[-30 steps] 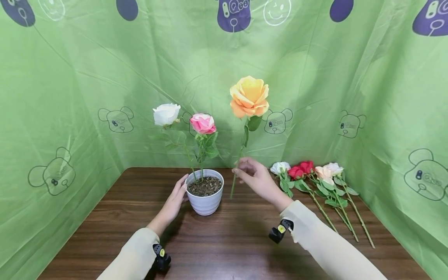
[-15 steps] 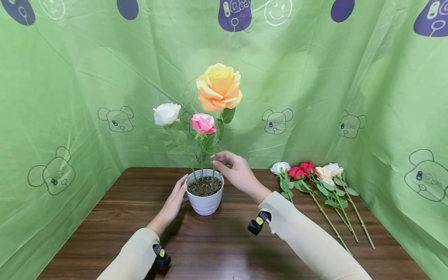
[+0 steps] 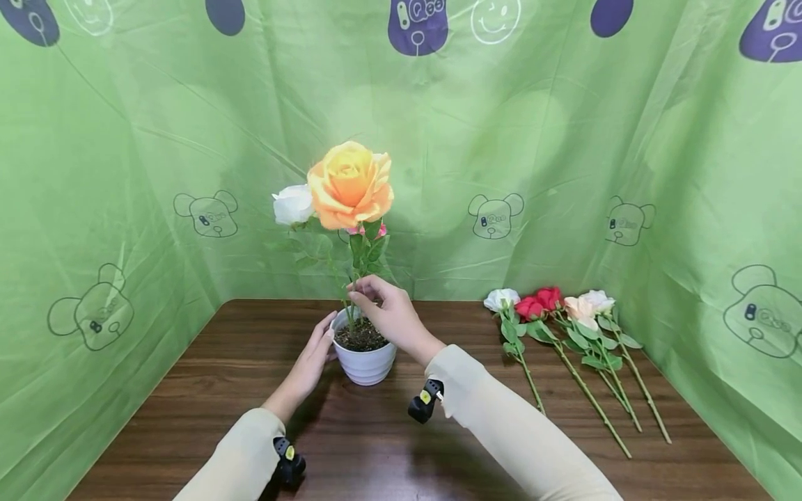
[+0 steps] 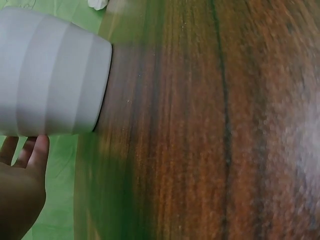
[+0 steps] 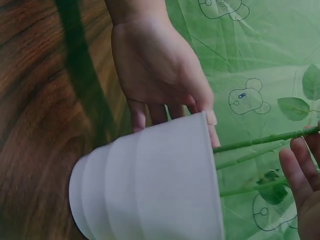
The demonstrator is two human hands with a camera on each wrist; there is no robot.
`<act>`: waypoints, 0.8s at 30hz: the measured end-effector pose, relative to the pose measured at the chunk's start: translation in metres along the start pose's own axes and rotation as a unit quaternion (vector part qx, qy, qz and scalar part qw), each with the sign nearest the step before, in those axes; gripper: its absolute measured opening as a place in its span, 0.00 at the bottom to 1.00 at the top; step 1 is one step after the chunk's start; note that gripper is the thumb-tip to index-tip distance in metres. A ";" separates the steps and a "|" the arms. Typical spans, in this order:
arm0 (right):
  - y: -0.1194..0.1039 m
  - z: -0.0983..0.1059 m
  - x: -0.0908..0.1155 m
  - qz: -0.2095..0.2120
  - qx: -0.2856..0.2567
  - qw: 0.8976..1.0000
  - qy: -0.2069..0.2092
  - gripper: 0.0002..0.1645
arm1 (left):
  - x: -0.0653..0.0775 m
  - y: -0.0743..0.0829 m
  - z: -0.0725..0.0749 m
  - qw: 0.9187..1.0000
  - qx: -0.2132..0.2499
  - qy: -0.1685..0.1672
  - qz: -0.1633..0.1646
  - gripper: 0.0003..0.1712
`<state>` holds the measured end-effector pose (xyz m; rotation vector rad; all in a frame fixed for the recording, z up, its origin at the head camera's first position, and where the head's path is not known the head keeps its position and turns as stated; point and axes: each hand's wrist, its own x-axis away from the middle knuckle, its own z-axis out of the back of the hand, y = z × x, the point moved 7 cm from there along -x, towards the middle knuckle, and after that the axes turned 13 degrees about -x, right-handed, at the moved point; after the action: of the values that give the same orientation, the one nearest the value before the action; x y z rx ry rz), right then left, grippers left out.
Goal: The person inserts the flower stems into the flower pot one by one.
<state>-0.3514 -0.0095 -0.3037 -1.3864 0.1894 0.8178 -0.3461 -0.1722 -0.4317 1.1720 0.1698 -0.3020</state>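
My right hand [image 3: 396, 316] pinches the stem of an orange rose [image 3: 349, 184] between thumb and fingertips, above the pot. In the right wrist view the held green stem [image 5: 265, 139] runs down past the rim, its lower end hidden by the wall. The white ribbed flowerpot [image 3: 366, 367] stands upright, filled with dark soil [image 3: 362, 339]. On its left side my left hand [image 3: 310, 365] rests with extended fingers, fingertips [image 4: 40, 147] against the wall. A white rose [image 3: 291, 205] and a pink rose [image 3: 382, 230], mostly covered by the orange bloom, stand in the pot.
On the right of the wooden table [image 3: 438, 445] lie several roses: a white rose [image 3: 501, 300], red roses [image 3: 540, 304] and pale pink roses [image 3: 583, 311], stems toward me. Green printed cloth [image 3: 426, 257] surrounds the table at the back and sides.
My right hand has carried the orange rose leftward from beside the pot to over it, and the stem now goes down inside the rim. My left hand has stayed at the pot.
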 end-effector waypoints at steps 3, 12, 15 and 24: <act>0.004 -0.004 -0.001 -0.002 0.008 1.000 0.009 0.11 | 0.000 0.000 0.000 1.000 -0.001 -0.001 -0.002 0.29; 0.017 -0.009 -0.005 -0.028 0.039 0.999 0.016 0.10 | -0.001 0.000 0.002 1.000 -0.006 -0.002 0.006 0.29; 0.021 -0.011 -0.006 -0.031 0.042 0.999 0.012 0.11 | -0.002 0.001 0.003 1.000 -0.004 -0.001 0.008 0.29; 0.022 -0.014 -0.008 -0.041 0.057 0.997 0.010 0.13 | -0.001 0.001 0.003 1.000 -0.004 -0.003 0.026 0.28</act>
<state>-0.3661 -0.0264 -0.3199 -1.2876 0.1891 0.7148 -0.3474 -0.1743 -0.4296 1.1660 0.1344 -0.2598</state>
